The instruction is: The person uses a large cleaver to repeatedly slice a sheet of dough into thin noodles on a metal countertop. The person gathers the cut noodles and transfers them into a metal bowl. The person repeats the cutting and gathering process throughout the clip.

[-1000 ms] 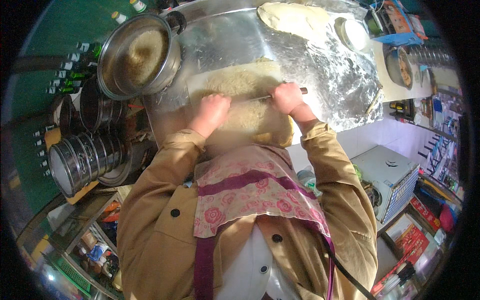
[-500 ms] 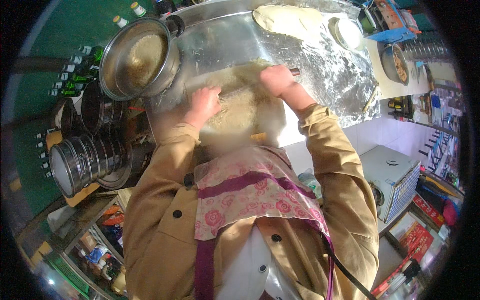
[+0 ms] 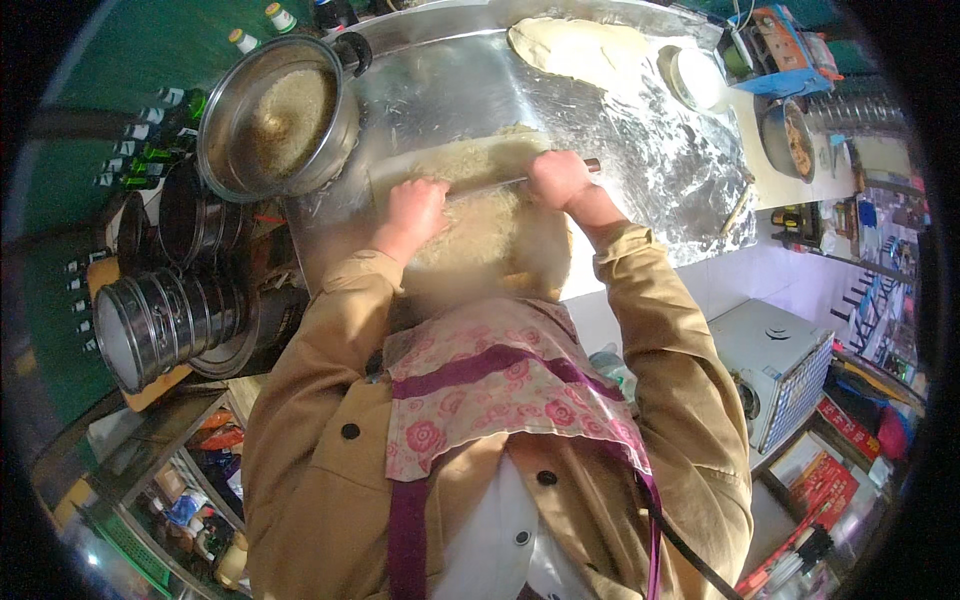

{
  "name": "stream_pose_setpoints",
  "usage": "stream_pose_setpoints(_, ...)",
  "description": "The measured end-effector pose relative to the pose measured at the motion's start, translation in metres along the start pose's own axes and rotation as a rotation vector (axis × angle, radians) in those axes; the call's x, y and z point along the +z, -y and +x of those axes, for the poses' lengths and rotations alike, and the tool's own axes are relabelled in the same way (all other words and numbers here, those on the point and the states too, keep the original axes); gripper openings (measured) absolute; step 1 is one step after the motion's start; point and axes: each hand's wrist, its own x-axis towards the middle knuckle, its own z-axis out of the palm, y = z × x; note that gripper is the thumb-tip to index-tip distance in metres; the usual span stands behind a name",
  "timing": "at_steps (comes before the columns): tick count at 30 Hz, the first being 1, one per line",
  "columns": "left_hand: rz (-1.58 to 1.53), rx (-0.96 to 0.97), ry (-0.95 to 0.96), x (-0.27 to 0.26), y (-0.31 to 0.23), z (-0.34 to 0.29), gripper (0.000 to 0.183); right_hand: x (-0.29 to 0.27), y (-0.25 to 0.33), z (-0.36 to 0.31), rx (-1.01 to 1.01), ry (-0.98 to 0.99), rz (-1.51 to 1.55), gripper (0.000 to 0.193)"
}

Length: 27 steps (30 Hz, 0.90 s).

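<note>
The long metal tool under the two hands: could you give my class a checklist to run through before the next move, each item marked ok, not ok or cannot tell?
1. Right hand closed near the dark handle end of the long metal tool: ok.
2. Left hand at the tool's other end: ok.
3. Left hand clear of any sharp edge: cannot tell.
4. Pale crumbly mass under the tool: ok.
5. Pot apart from both hands: ok.
6. Worktop free of white smears: not ok, its right side is covered.
</note>
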Motion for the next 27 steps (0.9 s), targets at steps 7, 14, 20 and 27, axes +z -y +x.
stream_pose_setpoints(7,-0.026,0.01,-0.029,-0.006,-0.003,-0.03,0.02,-0.125,0.032,-0.046,-0.235,0.064,-0.052,0.014)
stream_pose_setpoints(14,-0.066,-0.036,0.0,0.018,0.003,-0.029,0.016,-0.116,0.047,-0.048,-0.197,0.069,-0.05,0.021)
stream_pose_setpoints(20,0.056,0.033,0.072,0.007,-0.016,-0.017,0.014,-0.059,0.031,-0.038,0.169,0.164,0.237,0.019)
stream_pose_setpoints(27,0.014,0.02,-0.015,0.0,-0.001,-0.018,0.016,-0.15,0.04,-0.042,-0.14,0.174,-0.027,0.014)
